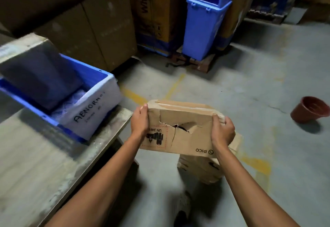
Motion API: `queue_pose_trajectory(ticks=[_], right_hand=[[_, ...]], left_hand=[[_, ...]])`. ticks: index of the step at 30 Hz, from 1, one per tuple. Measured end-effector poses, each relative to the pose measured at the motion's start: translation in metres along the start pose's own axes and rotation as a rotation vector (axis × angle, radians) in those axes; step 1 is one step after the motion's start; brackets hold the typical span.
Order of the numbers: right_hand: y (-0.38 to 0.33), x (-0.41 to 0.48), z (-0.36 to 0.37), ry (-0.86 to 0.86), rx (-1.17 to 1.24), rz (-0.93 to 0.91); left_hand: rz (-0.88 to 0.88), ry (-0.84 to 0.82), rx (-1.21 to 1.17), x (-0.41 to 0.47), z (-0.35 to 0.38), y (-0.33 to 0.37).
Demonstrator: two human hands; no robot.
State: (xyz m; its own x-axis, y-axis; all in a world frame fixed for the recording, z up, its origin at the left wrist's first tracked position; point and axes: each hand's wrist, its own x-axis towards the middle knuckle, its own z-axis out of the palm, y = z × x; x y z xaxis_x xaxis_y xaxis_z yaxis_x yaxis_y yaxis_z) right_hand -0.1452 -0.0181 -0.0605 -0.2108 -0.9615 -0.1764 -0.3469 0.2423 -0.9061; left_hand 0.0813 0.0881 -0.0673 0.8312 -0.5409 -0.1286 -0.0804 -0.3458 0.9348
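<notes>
Cardboard box [180,134], the only one held, hangs between both hands above the floor. Well to the left of the left hand, one blue crate [100,105] rests on the table [44,164]. The left hand [140,122] grips the box's left edge, fingers wrapped round it. The box's face is torn and dented in the middle, so it is probably light, soft and weak there; the side edges and corners look like the safer hold. Far ahead of both hands stands one blue bin [205,26]. The right hand [223,131] curls round the crumpled right corner. Just below that hand is a stack of similar boxes [201,169]; how many, I cannot tell. Well to its right lies one brown pot [309,109].
</notes>
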Motion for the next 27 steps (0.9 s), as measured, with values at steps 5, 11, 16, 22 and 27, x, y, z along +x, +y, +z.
queue_pose_trajectory(ticks=[5,11,16,22,27], right_hand=[[-0.034,-0.09,0.031,-0.156,0.014,-0.154],[-0.049,-0.205,0.071,-0.387,-0.013,-0.297],[-0.049,-0.302,0.104,-0.586,-0.025,-0.362],[-0.049,-0.401,0.138,-0.824,-0.029,-0.459],[-0.05,-0.452,0.176,-0.977,-0.052,-0.517]], left_hand=[[-0.013,0.244,0.074,-0.037,-0.118,-0.022],[-0.135,0.491,0.061,-0.097,-0.253,-0.06],[-0.178,0.677,0.03,-0.155,-0.352,-0.091],[-0.241,0.897,-0.033,-0.213,-0.44,-0.116],[-0.25,0.978,-0.115,-0.245,-0.494,-0.136]])
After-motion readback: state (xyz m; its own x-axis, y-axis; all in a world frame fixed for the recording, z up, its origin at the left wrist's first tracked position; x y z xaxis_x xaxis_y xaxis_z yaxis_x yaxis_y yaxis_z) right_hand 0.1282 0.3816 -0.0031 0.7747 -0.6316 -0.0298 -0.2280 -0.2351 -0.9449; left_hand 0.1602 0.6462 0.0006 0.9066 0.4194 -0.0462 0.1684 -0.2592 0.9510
